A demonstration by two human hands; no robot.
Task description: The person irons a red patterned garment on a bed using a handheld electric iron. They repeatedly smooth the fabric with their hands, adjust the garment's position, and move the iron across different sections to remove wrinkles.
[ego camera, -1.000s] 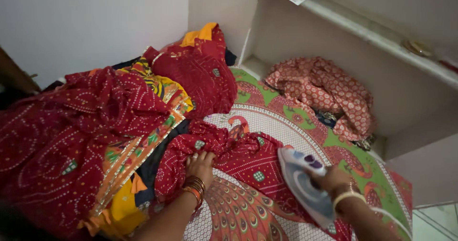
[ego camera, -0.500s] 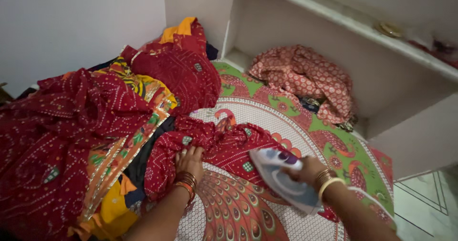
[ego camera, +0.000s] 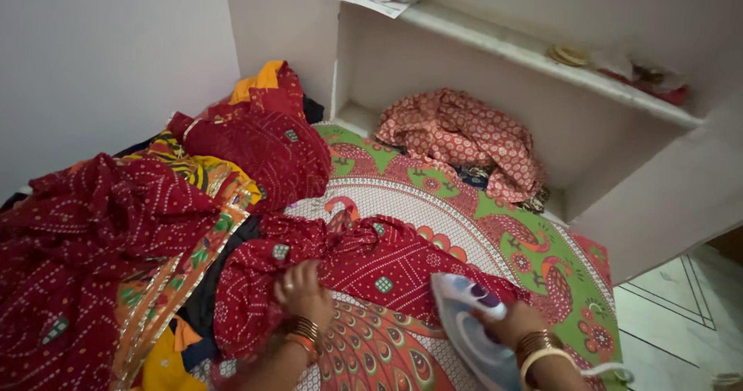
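Left hand [ego camera: 303, 292] presses its curled fingers [ego camera: 288, 281] flat onto the dotted red cotton cloth [ego camera: 387, 263], gripping nothing, while right hand [ego camera: 517, 325] is wrapped tight around the white-and-blue steam iron [ego camera: 470, 325] just beside.

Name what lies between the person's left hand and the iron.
In the head view, dotted red cloth spreads between the left hand and the iron, held by the right hand.

Red garment [ego camera: 371, 263]: deep red cloth with white dotted bandhani pattern and small green-and-white square motifs. Crumpled and bunched along its upper and left edges, flatter toward the lower right. Lies across a peacock-patterned bed cover.

Steam iron [ego camera: 468, 333]: white and pale blue body with purple buttons near its nose. Tilted, nose pointing up-left, at the garment's lower right edge; white cord trails to the right.
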